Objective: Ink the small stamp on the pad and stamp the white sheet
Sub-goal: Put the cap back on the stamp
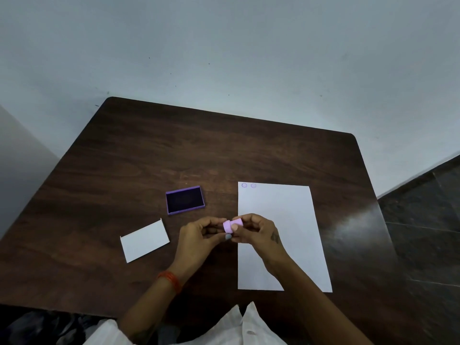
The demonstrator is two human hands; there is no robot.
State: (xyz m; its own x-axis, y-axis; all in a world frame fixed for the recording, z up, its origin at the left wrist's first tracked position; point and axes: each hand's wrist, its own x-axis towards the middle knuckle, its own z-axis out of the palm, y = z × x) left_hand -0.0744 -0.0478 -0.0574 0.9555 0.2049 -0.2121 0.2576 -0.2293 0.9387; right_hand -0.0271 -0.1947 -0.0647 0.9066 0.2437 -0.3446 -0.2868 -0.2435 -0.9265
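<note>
Dark wood-grain tabletop (149, 150) against a pale wall carries all items. Left hand (199, 235) and right hand (254, 230) both pinch the small pink cylindrical stamp (232, 225), held horizontally between the fingertips above the near-centre, at the left edge of the white paper sheet (281, 232). Risks: fumbling the stamp onto the sheet would smudge it; shallow inking would print faintly. The open purple ink pad (185, 199) lies toward the far edge, apart from the grip.

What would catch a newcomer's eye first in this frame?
Most striking is the small pink stamp held between the left hand and the right hand, just above the near middle of the dark wooden table. Behind them lies the open purple ink pad; to the right lies the white sheet, with two faint round prints at its far left corner.
</note>
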